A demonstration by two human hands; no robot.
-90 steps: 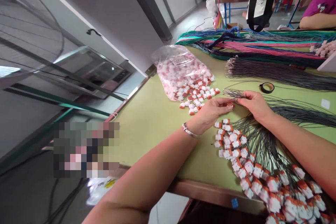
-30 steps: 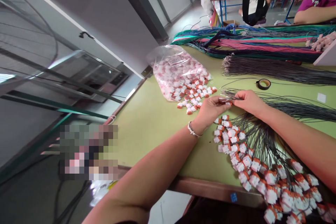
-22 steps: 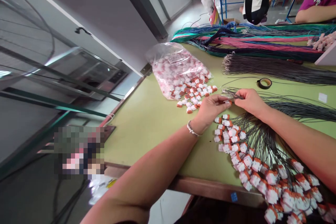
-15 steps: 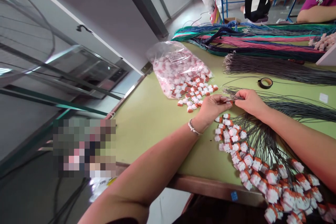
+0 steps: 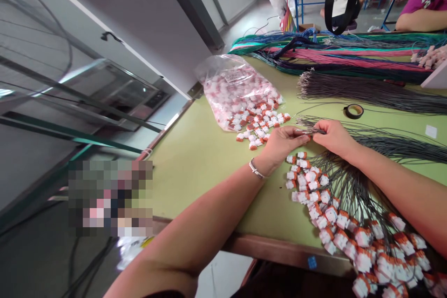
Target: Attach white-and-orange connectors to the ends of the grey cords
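Observation:
My left hand is closed in a pinch, its fingertips almost meeting those of my right hand; what it holds is hidden by the fingers. My right hand pinches a thin dark wire whose end points toward the left fingers. Behind both hands lie loose wire ends with metal tips, part of a dark wire bundle. Below them spreads a heap of white-and-orange connectors joined to dark wires. Just left of my left hand are loose connectors spilling from a clear plastic bag.
A roll of black tape lies beyond my right hand, near another dark wire bundle. Coloured wires run along the table's back. Some connectors hang over the front edge. Another person's arm is at top right.
Both hands stay almost in place at the same spot, with only a small shift of the fingers. The connectors and bundles have not visibly moved.

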